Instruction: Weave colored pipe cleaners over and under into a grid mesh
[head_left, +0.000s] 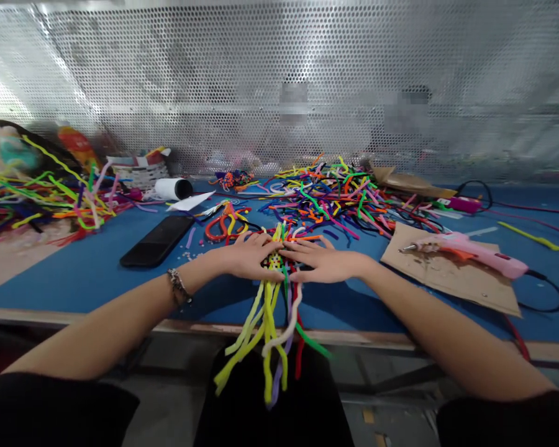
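A woven piece of pipe cleaners [274, 259] lies at the table's front edge, mostly covered by my hands. Its loose yellow, white, purple, green and red ends hang over the edge toward my lap. My left hand [251, 256] lies flat over its left side, fingers stretched out. From the other side my right hand [319, 259] presses down on it, fingers extended and nearly meeting those of the left. Just beyond the left hand are red-orange handled scissors [217, 228].
A large heap of pipe cleaners [335, 195] spreads behind the hands, with another pile [51, 192] at left. A black phone [157, 241] lies left. On the right, a pink glue gun [479, 253] rests on cardboard [440, 279], its cord trailing right. A perforated metal panel [242, 74] stands behind.
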A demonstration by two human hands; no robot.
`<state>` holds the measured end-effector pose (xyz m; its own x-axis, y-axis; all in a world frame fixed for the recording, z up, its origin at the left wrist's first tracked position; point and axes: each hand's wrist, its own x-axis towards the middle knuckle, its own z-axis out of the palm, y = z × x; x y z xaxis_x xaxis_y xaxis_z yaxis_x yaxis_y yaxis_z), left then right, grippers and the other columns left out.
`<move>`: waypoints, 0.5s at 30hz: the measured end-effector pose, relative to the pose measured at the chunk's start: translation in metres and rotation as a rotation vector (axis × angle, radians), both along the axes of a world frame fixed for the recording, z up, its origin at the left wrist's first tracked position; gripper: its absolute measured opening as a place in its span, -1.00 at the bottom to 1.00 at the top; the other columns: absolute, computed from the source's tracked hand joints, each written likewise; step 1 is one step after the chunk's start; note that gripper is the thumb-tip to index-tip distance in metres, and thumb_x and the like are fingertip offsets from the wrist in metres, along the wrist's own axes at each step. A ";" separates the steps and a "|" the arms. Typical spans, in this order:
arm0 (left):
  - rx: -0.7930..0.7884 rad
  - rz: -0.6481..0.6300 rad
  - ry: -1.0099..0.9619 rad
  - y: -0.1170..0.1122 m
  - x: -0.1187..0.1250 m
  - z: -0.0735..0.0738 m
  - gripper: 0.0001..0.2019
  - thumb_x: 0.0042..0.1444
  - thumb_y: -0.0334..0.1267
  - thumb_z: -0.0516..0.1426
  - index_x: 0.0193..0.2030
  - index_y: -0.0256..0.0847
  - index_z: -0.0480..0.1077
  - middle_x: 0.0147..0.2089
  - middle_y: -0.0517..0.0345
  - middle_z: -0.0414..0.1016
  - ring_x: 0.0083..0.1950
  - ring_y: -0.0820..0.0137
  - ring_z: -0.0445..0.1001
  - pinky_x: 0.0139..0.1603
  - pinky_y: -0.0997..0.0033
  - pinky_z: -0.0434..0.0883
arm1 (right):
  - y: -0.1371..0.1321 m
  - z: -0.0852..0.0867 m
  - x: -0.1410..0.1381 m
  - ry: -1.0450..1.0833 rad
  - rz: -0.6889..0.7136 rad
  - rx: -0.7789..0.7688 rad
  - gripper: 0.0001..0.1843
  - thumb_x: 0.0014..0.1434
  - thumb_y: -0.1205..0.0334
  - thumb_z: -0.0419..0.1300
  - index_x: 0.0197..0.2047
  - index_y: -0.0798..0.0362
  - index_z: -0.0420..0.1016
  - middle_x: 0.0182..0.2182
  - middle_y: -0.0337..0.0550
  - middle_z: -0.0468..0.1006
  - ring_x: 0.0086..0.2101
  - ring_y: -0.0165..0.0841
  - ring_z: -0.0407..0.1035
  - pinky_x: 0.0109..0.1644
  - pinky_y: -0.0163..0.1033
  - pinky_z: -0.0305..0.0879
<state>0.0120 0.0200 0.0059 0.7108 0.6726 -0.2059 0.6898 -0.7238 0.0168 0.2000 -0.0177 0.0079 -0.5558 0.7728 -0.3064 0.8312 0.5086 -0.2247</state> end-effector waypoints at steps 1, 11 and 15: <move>0.039 -0.031 -0.015 0.000 -0.005 0.000 -0.30 0.04 0.18 -0.10 0.25 -0.19 -0.02 0.27 -0.13 -0.01 0.28 0.09 -0.08 0.21 -0.02 -0.17 | 0.001 0.002 0.002 -0.011 0.016 -0.011 -0.22 0.10 -0.21 -0.15 0.29 -0.03 -0.23 0.28 -0.17 -0.31 0.23 -0.11 -0.42 0.17 0.18 -0.63; 0.182 -0.454 -0.143 -0.018 -0.034 -0.010 -0.67 0.20 -0.21 -0.06 0.10 -0.12 0.23 0.12 0.05 0.30 0.08 0.33 0.29 0.08 0.34 0.15 | -0.001 0.002 0.002 -0.057 0.014 0.002 -0.21 0.10 -0.16 -0.09 0.29 -0.02 -0.26 0.27 -0.12 -0.30 0.23 -0.13 -0.44 0.14 0.27 -0.58; 0.169 -0.448 -0.164 -0.022 -0.037 -0.016 -0.66 0.24 -0.27 -0.16 0.10 -0.07 0.23 0.13 0.10 0.29 0.07 0.36 0.31 0.10 0.32 0.12 | -0.001 0.000 0.001 -0.044 0.011 0.000 -0.21 0.10 -0.17 -0.08 0.29 -0.03 -0.27 0.27 -0.13 -0.31 0.23 -0.12 -0.45 0.14 0.29 -0.53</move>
<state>-0.0253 -0.0021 -0.0100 0.9512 0.3082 0.0177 0.3086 -0.9502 -0.0441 0.2014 -0.0191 0.0076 -0.5498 0.7669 -0.3310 0.8348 0.5175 -0.1879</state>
